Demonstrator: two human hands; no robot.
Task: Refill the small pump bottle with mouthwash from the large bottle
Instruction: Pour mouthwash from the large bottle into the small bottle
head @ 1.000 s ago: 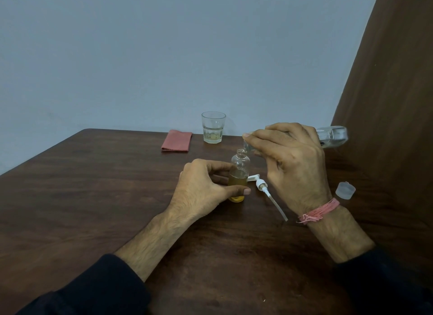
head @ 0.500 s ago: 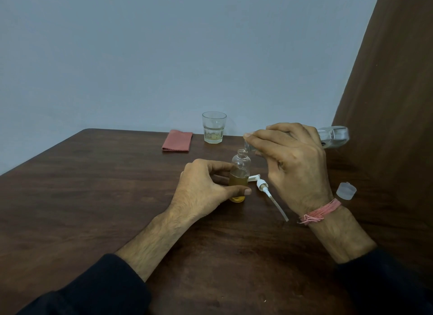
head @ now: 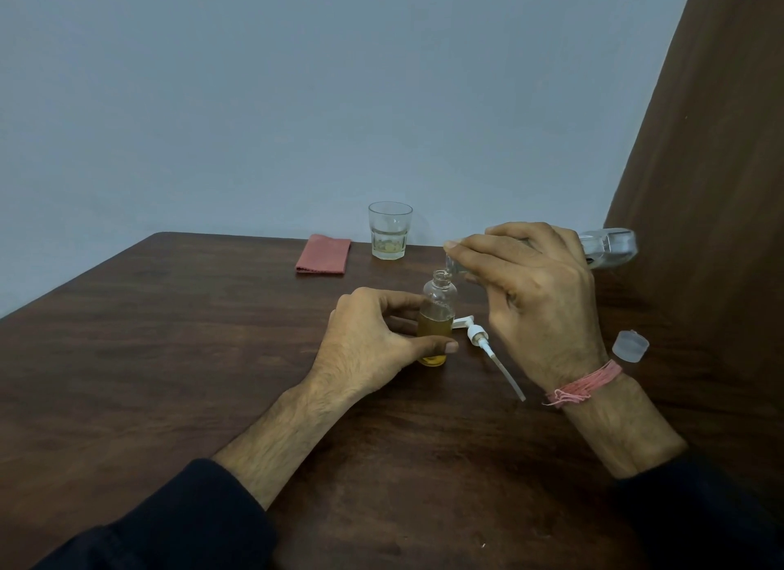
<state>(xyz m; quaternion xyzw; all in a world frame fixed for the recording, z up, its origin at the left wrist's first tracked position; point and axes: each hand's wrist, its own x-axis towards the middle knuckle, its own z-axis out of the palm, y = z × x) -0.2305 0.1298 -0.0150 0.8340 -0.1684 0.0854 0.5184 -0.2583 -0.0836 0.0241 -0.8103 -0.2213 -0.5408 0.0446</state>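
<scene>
At frame centre: small clear upright bottle [head: 438, 315], amber liquid in its lower half, on dark wooden table [head: 169, 357].
Left hand [head: 373, 340]: fingers and thumb curled round it.
Right hand [head: 530, 298]: fingers clamped on large clear bottle [head: 611, 247], tipped, mouth over the small neck.
Beside: white pump head [head: 479, 336], clear cap [head: 631, 346].

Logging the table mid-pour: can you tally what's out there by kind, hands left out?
Bottles: 2, the small bottle gripped upright by the left hand and the large bottle tipped over it in the right hand
Closures: 2, pump head and clear cap
Glasses: 1, glass
Cloths: 1, pink cloth
Total: 6
</scene>
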